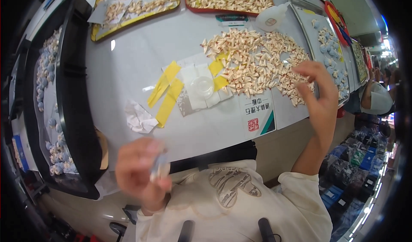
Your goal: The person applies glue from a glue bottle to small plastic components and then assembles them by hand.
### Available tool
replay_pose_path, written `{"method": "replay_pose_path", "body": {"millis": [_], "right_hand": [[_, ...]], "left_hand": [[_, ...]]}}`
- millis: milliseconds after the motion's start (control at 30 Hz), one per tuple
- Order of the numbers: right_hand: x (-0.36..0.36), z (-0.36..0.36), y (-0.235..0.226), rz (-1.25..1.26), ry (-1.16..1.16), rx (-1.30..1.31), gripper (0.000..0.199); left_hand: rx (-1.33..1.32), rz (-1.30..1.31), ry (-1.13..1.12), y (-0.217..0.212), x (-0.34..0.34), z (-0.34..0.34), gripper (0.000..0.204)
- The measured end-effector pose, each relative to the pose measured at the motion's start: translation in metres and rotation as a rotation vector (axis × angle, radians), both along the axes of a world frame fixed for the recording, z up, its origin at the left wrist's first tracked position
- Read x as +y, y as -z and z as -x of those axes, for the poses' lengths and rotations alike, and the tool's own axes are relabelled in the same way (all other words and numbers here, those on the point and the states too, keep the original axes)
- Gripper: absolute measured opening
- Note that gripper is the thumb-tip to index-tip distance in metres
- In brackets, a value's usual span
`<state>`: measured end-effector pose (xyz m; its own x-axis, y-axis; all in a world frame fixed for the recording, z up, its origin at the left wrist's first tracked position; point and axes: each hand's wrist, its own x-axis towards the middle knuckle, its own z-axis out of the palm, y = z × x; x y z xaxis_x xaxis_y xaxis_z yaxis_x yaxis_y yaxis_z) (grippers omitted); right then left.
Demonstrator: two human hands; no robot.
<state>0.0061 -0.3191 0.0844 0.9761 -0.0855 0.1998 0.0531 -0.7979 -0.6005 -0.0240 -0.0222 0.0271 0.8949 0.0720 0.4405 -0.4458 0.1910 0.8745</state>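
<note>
My left hand [143, 169], smeared by motion, is closed in front of my chest. Between its thumb and fingers sits a small blue-and-cream piece [159, 167], too blurred to make out fully. Over the right end of a spread pile of small cream pointed pieces [253, 62] hovers my right hand [315, 87]. Its thumb and forefinger are apart, with pieces of the pile showing between them. Left of the pile, a clear round dish [201, 87] rests on folded white tissue [191, 77]. Yellow tape strips [169, 102] and a crumpled white paper [139, 117] lie beside it.
A black tray [73, 100] with blue-and-cream pieces stands at the left. Two trays of cream pieces, one yellow-rimmed [135, 23] and one red-rimmed [229, 11], stand at the far side. A white bottle [272, 18] lies near a metal tray [307, 32] holding blue pieces.
</note>
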Motion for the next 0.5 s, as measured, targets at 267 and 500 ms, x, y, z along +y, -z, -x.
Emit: {"method": "replay_pose_path", "body": {"millis": [267,500], "right_hand": [[0.081,0.042,0.016,-1.249,-0.582,0.617,0.047],[0.067,0.048,0.020,-1.173,-0.522,0.603,0.024]], "left_hand": [[-0.330,-0.798,0.139,-0.023,-0.019,0.004,0.037],[-0.826,-0.321,-0.755,-0.077,0.039,0.033,0.025]]}}
